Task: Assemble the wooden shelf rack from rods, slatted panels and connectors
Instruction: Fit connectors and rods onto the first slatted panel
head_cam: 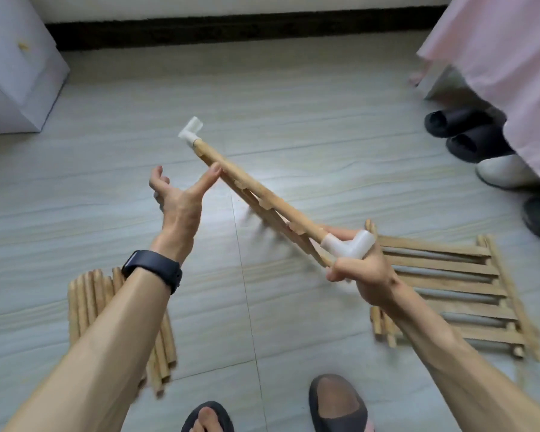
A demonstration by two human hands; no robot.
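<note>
We see the slatted panel [262, 194] edge-on and in the air, so its slats overlap. Its lower part is smeared by blur, and we cannot count them. Two white plastic connectors cap its top rod: the far connector [191, 130] at the raised end and the near connector [349, 244] at the low end.

The right hand [363, 272] grips the panel's near end, fingers curled round it just under the near connector; those fingers hide the lower corner. The left hand [178, 198] is open and palm-up, only its thumb tip touching the panel short of the far connector. A dark watch band [152, 269] sits on that wrist; no writing is readable on it or anywhere else.

Left of the panel, a bundle of rods [85, 307] lies on the floor [293, 88]. The left forearm covers much of it, so we cannot count the rods. Right of the panel, a second slatted panel [449, 291] lies flat, partly behind the right forearm; whether another lies beneath it we cannot tell.

Further right, a pink cloth [496, 57] covers part of several slippers [459, 124].
</note>
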